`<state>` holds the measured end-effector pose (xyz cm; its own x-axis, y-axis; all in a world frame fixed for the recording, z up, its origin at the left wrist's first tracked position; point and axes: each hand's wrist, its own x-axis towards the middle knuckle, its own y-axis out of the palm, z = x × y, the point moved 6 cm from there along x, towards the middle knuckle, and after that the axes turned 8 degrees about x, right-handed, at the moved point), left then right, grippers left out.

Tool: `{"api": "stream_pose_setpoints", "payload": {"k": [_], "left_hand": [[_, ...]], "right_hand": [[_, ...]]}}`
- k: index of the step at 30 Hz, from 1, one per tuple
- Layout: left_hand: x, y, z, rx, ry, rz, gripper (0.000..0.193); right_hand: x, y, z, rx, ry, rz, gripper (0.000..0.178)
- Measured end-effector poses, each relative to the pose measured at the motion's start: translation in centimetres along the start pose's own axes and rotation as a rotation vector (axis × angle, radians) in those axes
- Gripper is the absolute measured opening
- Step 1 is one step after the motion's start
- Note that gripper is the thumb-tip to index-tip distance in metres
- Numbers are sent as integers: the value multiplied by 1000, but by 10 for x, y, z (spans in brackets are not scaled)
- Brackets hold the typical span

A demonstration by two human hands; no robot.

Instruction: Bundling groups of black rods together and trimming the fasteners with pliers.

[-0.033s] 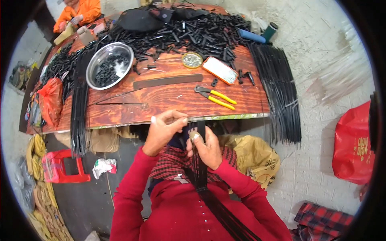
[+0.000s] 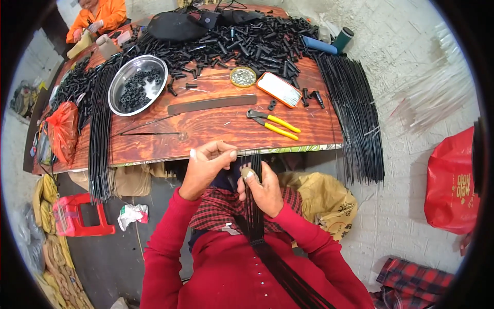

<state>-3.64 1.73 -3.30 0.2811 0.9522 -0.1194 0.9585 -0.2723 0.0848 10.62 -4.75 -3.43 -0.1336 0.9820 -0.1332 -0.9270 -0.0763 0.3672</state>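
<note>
My right hand [image 2: 264, 191] grips a flat bundle of thin black strands [image 2: 253, 213] just below the table's front edge. The bundle runs down across my lap and the front of my red top, with a narrow band crossing it. At the left of its upper end is my left hand [image 2: 206, 167], thumb and forefinger pinched together; whatever lies between the fingertips is too small to make out. A white wrap covers the tip of my left thumb or a knuckle beside it. Yellow-handled cutting pliers [image 2: 272, 124] lie on the table beyond my hands.
The wooden table [image 2: 216, 121] carries a metal bowl [image 2: 114, 85] of black rings, a flat dark bar [image 2: 212, 104], a round tin [image 2: 243, 76], a white tray [image 2: 279, 89] and heaped black parts [image 2: 247, 44]. Long black rods [image 2: 352, 116] overhang the right edge. Someone in orange sits far left.
The whole picture has shifted very slightly left. Both hands keep the same pose and grip.
</note>
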Motion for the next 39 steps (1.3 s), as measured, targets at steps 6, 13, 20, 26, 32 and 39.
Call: {"api": "stream_pose_setpoints", "payload": {"k": [6, 13, 20, 26, 32, 39], "left_hand": [[18, -38, -5, 237, 92, -38, 30], [108, -99, -36, 1079, 585, -426, 17], [180, -120, -4, 1341, 668, -543, 22], [200, -103, -10, 1275, 632, -352, 24], [229, -91, -41, 1229, 778, -381, 18], [300, -86, -37, 1149, 706, -395, 27]], "right_hand": [[4, -7, 0, -18, 28, -40, 18], [4, -11, 5, -46, 11, -67, 13], [4, -13, 0, -59, 16, -68, 18], [8, -21, -6, -19, 53, -87, 17], [16, -26, 0, -35, 111, -116, 15], [20, -36, -3, 16, 85, -93, 15]]}}
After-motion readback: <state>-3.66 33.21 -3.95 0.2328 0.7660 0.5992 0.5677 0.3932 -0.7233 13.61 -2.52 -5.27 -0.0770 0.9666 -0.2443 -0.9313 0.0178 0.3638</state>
